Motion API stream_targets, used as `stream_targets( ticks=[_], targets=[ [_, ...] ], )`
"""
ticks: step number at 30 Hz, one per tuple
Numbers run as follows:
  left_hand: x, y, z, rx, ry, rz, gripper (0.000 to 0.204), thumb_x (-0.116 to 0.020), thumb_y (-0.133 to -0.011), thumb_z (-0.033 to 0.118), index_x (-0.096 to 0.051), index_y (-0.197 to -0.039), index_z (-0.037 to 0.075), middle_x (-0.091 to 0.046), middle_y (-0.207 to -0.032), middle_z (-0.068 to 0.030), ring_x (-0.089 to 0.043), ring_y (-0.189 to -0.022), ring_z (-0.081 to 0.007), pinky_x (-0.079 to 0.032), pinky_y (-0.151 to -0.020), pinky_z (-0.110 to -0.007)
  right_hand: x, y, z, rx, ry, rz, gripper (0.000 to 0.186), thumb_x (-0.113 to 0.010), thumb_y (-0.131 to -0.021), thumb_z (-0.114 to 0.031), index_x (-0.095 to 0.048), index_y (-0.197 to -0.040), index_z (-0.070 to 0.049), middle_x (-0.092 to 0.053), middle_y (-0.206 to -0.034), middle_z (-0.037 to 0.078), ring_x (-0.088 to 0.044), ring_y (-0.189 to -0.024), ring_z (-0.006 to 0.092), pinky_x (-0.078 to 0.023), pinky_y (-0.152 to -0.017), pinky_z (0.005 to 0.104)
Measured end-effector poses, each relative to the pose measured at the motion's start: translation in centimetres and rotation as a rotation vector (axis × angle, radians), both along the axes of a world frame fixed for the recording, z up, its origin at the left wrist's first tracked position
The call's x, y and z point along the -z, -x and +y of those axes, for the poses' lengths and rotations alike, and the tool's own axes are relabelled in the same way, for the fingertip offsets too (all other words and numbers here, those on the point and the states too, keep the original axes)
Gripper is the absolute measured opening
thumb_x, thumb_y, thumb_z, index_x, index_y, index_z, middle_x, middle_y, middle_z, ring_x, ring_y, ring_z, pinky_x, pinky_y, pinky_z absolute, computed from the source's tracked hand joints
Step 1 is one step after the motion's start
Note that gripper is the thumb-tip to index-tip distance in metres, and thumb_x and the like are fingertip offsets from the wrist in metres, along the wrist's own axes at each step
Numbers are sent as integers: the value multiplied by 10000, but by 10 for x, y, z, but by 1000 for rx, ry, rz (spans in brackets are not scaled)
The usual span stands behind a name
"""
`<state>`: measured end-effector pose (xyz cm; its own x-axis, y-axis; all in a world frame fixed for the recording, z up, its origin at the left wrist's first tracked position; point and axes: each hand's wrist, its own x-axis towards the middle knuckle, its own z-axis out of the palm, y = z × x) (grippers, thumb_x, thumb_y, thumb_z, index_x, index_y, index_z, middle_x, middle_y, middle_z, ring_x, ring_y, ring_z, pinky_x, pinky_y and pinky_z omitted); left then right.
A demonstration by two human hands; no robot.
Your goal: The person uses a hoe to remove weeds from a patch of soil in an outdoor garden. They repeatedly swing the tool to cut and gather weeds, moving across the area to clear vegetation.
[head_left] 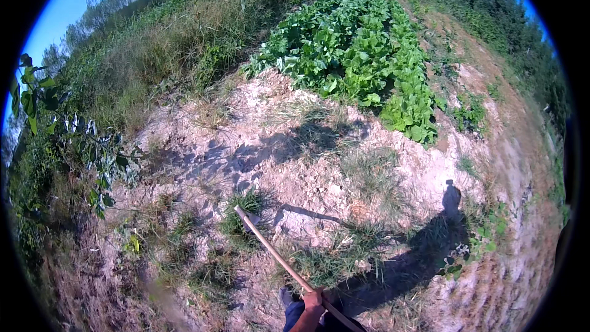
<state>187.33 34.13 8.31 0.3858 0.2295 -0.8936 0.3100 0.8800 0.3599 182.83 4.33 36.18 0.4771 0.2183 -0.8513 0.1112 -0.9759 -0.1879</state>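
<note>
On pale, cloddy, dry soil (326, 190), left grip (313, 299), a bare hand, wrapped around a long, straight, light-brown wooden pole (276, 255). Fingers pressed together on the shaft. Right grip outside the frame; cannot tell its state. Pole slants ahead and left of the left grip, its lower part running back to the right. Dark grey, blade-like piece (251, 221) beside the far end, near a low green grass tuft (232, 226); join not clear. Dark blue cloth trousers (292, 315) just below the left grip. Long, dark human shadow (405, 264) right of it. Well ahead, broad-leaved, bright green crop bed (362, 49); ahead and left, tall, straw-and-green weeds (147, 74).
</note>
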Motion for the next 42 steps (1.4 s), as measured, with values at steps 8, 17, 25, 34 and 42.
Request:
stream_targets(
  ticks=[8,17,25,34,42],
  targets=[
    [57,30,-64,25,217,196,165,-617,-813,63,-484,-727,16,-476,-578,-99,-505,-486,-251,-473,-452,-397,-51,-17,13,170,227,84,229,-605,-742,-210,-635,-793,11,-628,-748,199,-633,-684,317,-512,-611,401],
    [56,51,-157,-29,565,224,122,-611,-817,54,-508,-757,24,-489,-578,-120,-517,-538,-284,-479,-525,-450,-105,-31,-35,382,224,251,248,-638,-730,-230,-633,-789,11,-634,-729,177,-630,-599,295,-519,-563,381],
    [3,6,-13,-212,102,-12,130,-593,-825,93,-501,-748,41,-441,-551,-64,-490,-480,-226,-469,-462,-396,-2,-39,-25,-97,-9,-42,272,-638,-725,-298,-626,-813,-41,-629,-786,193,-613,-767,356,-486,-674,442],
    [-82,-6,195,-382,-245,-216,167,-626,-809,94,-466,-770,71,-455,-565,-29,-451,-398,-151,-412,-363,-293,112,-52,126,-224,-182,134,441,-594,-782,-455,-545,-947,-49,-627,-844,177,-618,-823,355,-472,-740,450],
    [-19,-8,260,-313,-277,-99,175,-618,-834,149,-520,-741,38,-474,-561,-44,-457,-400,-153,-415,-365,-289,124,-59,262,-116,-99,162,497,-628,-739,-464,-570,-991,-40,-636,-874,191,-612,-869,362,-476,-751,447]
  ],
)
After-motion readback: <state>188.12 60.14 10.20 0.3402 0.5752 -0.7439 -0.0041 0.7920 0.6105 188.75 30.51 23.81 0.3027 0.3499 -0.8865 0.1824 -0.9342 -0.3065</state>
